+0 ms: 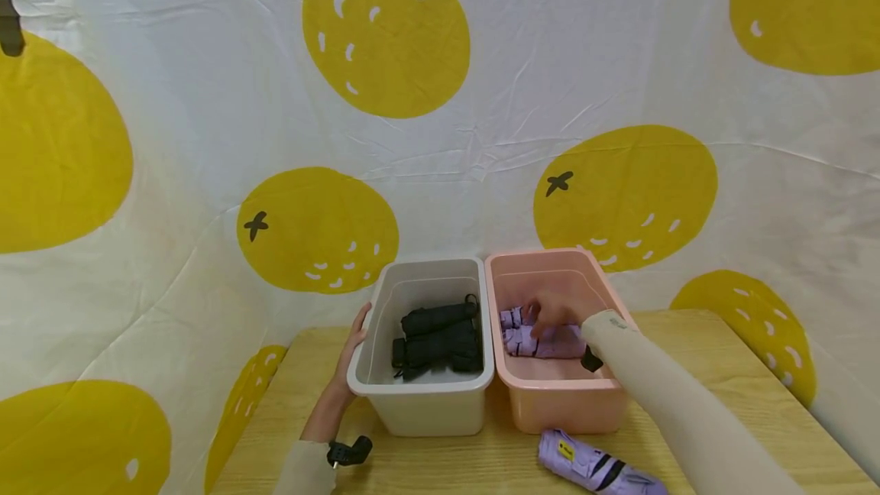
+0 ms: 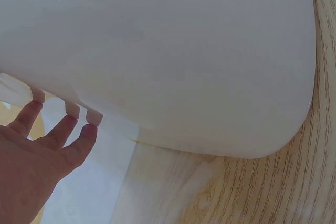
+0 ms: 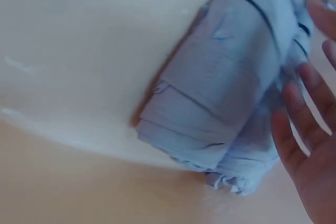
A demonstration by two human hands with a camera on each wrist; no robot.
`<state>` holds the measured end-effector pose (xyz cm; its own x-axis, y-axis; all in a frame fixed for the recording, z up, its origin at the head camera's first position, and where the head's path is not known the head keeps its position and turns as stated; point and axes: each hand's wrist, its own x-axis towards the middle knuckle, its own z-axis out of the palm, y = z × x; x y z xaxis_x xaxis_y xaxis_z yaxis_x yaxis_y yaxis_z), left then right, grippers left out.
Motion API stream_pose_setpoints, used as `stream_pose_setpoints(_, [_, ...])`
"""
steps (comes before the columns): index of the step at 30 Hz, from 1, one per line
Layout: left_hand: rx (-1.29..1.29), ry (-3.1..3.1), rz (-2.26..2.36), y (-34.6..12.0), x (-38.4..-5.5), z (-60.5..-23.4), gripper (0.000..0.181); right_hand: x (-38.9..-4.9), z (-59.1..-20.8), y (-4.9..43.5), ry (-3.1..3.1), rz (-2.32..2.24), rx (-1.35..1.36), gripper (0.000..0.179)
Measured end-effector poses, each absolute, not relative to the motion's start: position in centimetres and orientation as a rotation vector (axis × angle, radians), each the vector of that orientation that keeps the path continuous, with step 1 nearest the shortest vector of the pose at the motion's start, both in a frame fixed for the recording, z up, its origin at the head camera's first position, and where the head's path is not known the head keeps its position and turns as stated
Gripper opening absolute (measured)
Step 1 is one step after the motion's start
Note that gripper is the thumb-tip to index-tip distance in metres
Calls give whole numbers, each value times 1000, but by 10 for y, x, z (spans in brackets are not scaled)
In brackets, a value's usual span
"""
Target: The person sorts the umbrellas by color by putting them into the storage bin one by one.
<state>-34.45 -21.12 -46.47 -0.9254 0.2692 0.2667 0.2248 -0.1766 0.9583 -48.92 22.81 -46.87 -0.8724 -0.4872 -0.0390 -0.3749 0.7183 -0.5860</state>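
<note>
My left hand (image 1: 348, 354) rests its fingertips against the outer left side of a white plastic bin (image 1: 440, 411); in the left wrist view, the fingers (image 2: 61, 132) are spread along the bin's wall. Black folded umbrellas (image 1: 440, 338) lie inside that bin. My right hand (image 1: 555, 310) reaches into a pink bin (image 1: 567, 409), over purple folded umbrellas (image 1: 553, 343). Seen from the right wrist, its fingers (image 3: 310, 124) are loosely spread beside a rolled purple umbrella (image 3: 210, 77), not wrapped round it. Whether the fingertips touch the fabric, I cannot tell.
Another purple folded umbrella (image 1: 598, 466), with a yellow tag, lies on the wooden table (image 1: 516, 472) in front of the pink bin. Both bins stand side by side. Behind the table hangs a white cloth (image 1: 481, 98) printed with yellow fruit.
</note>
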Motion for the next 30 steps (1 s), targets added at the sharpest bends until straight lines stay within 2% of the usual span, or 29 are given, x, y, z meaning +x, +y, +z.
stream_pose_setpoints(9, [584, 2016, 2316, -211, -343, -467, 53, -473, -447, 220, 2544, -1060, -765, 36])
stream_pose_setpoints(12, [577, 2000, 2328, -211, -343, -466, 53, -466, -438, 221, 2527, -1202, -634, 32])
stream_pose_setpoints(17, [586, 1987, 2335, -210, -346, -465, 53, -463, -409, 224, 2379, -1443, -495, 48])
stream_pose_setpoints(21, [594, 2002, 2314, -211, -346, -465, 52, -459, -375, 227, 2236, -1675, -541, 54])
stream_pose_setpoints(24, [601, 2002, 2294, -211, -345, -466, 52, -442, -346, 234, 2227, -1832, -554, 51])
stream_pose_setpoints(30, [614, 1996, 2320, -213, -347, -465, 53, -390, -291, 245, 2376, -1964, -675, 29])
